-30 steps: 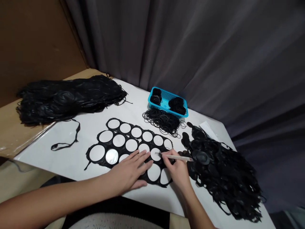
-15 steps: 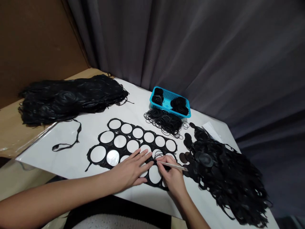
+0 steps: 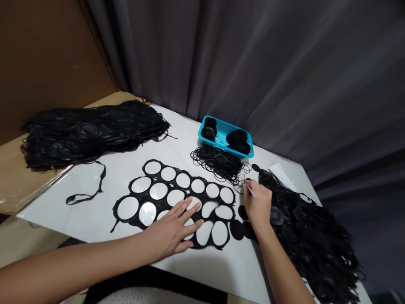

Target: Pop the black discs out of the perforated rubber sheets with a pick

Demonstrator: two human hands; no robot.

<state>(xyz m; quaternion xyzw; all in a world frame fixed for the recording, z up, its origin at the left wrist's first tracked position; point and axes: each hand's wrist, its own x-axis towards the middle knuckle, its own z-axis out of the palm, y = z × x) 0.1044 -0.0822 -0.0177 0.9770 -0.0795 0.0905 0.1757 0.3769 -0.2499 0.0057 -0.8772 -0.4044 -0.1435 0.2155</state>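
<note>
A black rubber sheet (image 3: 153, 173) with rows of round holes lies flat on the white table top. My left hand (image 3: 174, 226) rests on the sheet's near part, fingers spread, holding it down. My right hand (image 3: 258, 202) is right of the sheet, closed round a thin silvery stick-like tool (image 3: 250, 189); its tip is too small to make out. Thin black rings (image 3: 241, 185) show beside its fingertips. A pile of such rings (image 3: 221, 162) lies just beyond, to the left. Black discs (image 3: 237, 229) lie between the sheet and my right forearm.
A blue basket (image 3: 202, 137) with bundles of black rings stands at the back. Stacked black sheets (image 3: 95, 133) lie at the left, a loose black strip (image 3: 101, 179) before them. At the right is a heap of black scraps (image 3: 316, 240), with white paper (image 3: 281, 175) behind it.
My right hand has moved from the sheet to the right and away from me, carrying the tool to the ring pile's edge. The ring over the sheet is gone from there. My left hand stays.
</note>
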